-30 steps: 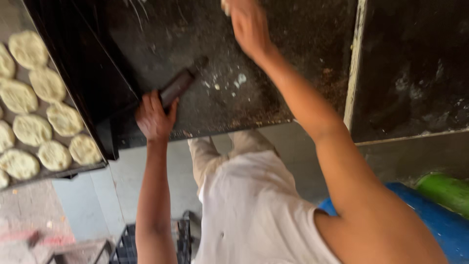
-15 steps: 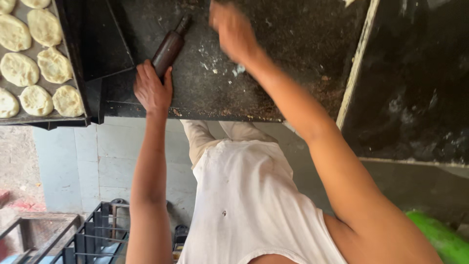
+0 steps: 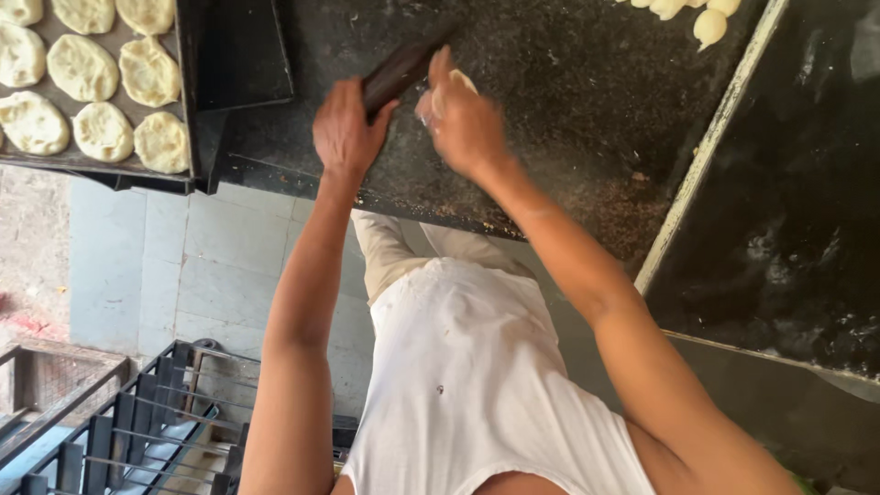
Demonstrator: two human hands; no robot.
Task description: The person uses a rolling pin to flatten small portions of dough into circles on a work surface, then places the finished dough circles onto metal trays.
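Note:
My left hand (image 3: 344, 128) is closed around the near end of a dark rolling pin (image 3: 403, 64), which lies slanted on the floured black counter (image 3: 568, 110). My right hand (image 3: 463, 119) is just to the right of it, almost touching, and grips a small pale piece of dough (image 3: 461, 82) above the counter. Both forearms reach up from my white-shirted body at the bottom of the view.
A dark tray (image 3: 188, 101) with several flattened dough rounds (image 3: 101, 82) sits at the top left. Several dough balls (image 3: 706, 23) lie at the counter's far right, beside a pale strip (image 3: 706, 156) and a second black slab. A black crate (image 3: 128, 431) stands on the tiled floor below left.
My right hand has drawn back from the far part of the counter to beside my left hand and now holds dough. The left hand has kept its hold on the rolling pin.

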